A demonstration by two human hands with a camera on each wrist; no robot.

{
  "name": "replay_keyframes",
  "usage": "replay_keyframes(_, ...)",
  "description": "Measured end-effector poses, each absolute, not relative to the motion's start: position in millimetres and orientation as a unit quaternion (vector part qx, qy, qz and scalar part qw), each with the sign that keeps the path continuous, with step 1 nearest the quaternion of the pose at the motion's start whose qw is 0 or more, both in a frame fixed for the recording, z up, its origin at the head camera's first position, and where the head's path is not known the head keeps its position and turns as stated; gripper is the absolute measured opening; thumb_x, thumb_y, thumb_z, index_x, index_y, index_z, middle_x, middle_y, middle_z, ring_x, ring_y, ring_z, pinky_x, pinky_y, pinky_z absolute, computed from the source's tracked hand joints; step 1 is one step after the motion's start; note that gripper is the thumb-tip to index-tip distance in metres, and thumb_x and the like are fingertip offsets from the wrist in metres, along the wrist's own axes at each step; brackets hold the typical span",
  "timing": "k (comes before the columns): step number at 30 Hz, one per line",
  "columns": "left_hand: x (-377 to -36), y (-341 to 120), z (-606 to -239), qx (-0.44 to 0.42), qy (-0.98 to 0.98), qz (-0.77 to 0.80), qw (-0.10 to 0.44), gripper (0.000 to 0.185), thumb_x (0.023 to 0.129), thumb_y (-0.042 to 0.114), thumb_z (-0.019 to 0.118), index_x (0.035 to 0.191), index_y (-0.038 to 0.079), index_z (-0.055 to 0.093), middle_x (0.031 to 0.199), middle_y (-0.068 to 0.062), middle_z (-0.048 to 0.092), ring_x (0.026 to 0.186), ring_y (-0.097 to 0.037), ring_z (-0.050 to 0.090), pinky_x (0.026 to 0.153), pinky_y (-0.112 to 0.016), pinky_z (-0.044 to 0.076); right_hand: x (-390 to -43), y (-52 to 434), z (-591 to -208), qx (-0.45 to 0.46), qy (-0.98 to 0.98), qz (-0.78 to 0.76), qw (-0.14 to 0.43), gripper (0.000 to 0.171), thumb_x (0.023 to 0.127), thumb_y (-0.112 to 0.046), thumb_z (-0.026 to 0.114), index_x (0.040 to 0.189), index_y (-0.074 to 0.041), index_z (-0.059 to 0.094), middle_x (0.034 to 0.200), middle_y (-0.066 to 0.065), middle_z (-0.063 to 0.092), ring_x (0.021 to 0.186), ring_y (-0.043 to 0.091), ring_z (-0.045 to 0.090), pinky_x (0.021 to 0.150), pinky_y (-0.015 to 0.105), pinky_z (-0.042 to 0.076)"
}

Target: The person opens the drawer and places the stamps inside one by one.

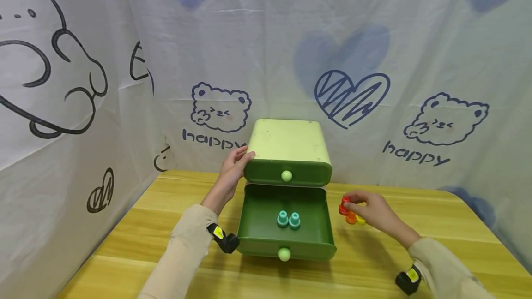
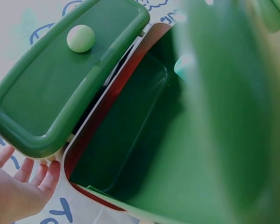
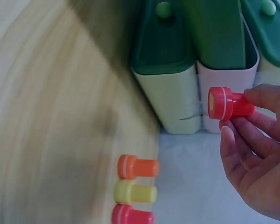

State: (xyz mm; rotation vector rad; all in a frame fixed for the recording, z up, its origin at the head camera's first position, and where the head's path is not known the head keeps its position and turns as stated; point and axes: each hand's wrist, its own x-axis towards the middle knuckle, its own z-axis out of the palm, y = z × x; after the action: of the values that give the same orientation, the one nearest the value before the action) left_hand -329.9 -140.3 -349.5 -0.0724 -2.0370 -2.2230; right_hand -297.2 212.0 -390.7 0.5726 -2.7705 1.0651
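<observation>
Right hand point(image 1: 376, 213): I pinch a red peg point(image 3: 228, 103) between thumb and fingertips, lifted just off the desk point(image 1: 415, 243), to the right of the open drawer.
Left hand point(image 1: 232, 167): fingers curl round the top left corner of the cabinet point(image 1: 288, 144), steadying it.
Peg feel: small hard plastic, I judge it light and stiff, a bit slick; the narrow stem is where I hold it, the wider ringed cap pointing away from my palm.
Other pegs: orange point(image 3: 137, 167), yellow point(image 3: 134, 192) and another red point(image 3: 130, 216) lie on their sides in a row on the desk, just under my right hand.
Open drawer point(image 1: 287, 218): pulled out toward me between my hands, two teal pegs point(image 1: 288, 219) standing side by side near its middle.
Top drawer point(image 1: 287, 173): closed, pale knob facing me.
Edges: the drawer's raised right wall stands between the peg and the tray floor; I judge it needs a lift over.
Open room: bare drawer floor all round the teal pegs; free desk to the right of my right hand.
</observation>
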Motion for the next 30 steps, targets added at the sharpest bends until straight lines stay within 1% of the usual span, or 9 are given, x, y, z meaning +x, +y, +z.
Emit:
replay_keyframes(2, -330, -140, -350, -0.024, -0.673, -0.736, 0.063, 0.058, 0.094, 0.024, 0.060, 0.144, 0.005, 0.039, 0.143, -0.017, 0.039, 0.115, -0.028, 0.048, 0.092, -0.036, 0.041, -296, 210, -385, 0.185, -0.916, 0.352, 0.054, 0.032, 0.092, -0.016, 0.066, 0.115, 0.007, 0.065, 0.101, 0.014, 0.069, 0.089, 0.027, 0.064, 0.063, 0.030, 0.052)
replay_keyframes(5, -330, -141, -350, -0.024, -0.673, -0.737, 0.063, 0.058, 0.094, 0.024, 0.060, 0.144, 0.005, 0.039, 0.143, -0.017, 0.039, 0.115, -0.028, 0.048, 0.092, -0.035, 0.041, -294, 208, -379, 0.181, -0.913, 0.363, 0.043, 0.033, 0.092, -0.018, 0.067, 0.115, 0.005, 0.065, 0.103, 0.016, 0.069, 0.083, 0.024, 0.063, 0.053, 0.028, 0.050)
replay_keyframes(9, -330, -140, -350, -0.023, -0.673, -0.736, 0.063, 0.059, 0.094, 0.025, 0.061, 0.144, 0.005, 0.038, 0.144, -0.017, 0.039, 0.116, -0.029, 0.048, 0.094, -0.036, 0.041, -291, 206, -372, 0.193, -0.908, 0.370, 0.037, 0.033, 0.091, -0.018, 0.068, 0.115, 0.005, 0.065, 0.103, 0.016, 0.068, 0.081, 0.024, 0.064, 0.052, 0.031, 0.051)
replay_keyframes(13, -330, -140, -350, -0.022, -0.673, -0.737, 0.062, 0.059, 0.094, 0.025, 0.061, 0.145, 0.005, 0.039, 0.144, -0.017, 0.038, 0.117, -0.029, 0.048, 0.095, -0.038, 0.041, -289, 204, -367, 0.219, -0.907, 0.358, 0.044, 0.031, 0.091, -0.017, 0.068, 0.113, 0.006, 0.066, 0.103, 0.015, 0.069, 0.089, 0.027, 0.065, 0.066, 0.034, 0.056)
replay_keyframes(16, -330, -140, -349, -0.021, -0.673, -0.736, 0.062, 0.059, 0.094, 0.025, 0.061, 0.144, 0.005, 0.039, 0.144, -0.017, 0.038, 0.117, -0.029, 0.047, 0.095, -0.038, 0.041, -289, 202, -363, 0.234, -0.908, 0.343, 0.053, 0.029, 0.091, -0.017, 0.067, 0.111, 0.005, 0.067, 0.102, 0.013, 0.069, 0.094, 0.029, 0.065, 0.075, 0.038, 0.056)
replay_keyframes(20, -330, -140, -350, -0.021, -0.674, -0.736, 0.062, 0.059, 0.093, 0.025, 0.061, 0.144, 0.005, 0.039, 0.144, -0.017, 0.039, 0.117, -0.029, 0.047, 0.094, -0.037, 0.040, -288, 199, -359, 0.242, -0.908, 0.337, 0.052, 0.028, 0.092, -0.017, 0.067, 0.110, 0.003, 0.068, 0.101, 0.010, 0.070, 0.096, 0.030, 0.064, 0.076, 0.041, 0.055)
replay_keyframes(30, -330, -140, -350, -0.025, -0.675, -0.735, 0.063, 0.059, 0.094, 0.025, 0.061, 0.144, 0.005, 0.039, 0.144, -0.017, 0.039, 0.118, -0.029, 0.047, 0.094, -0.038, 0.041, -283, 187, -344, 0.250, -0.912, 0.324, 0.026, 0.026, 0.092, -0.014, 0.066, 0.113, 0.001, 0.068, 0.101, 0.009, 0.069, 0.092, 0.026, 0.064, 0.074, 0.038, 0.055)
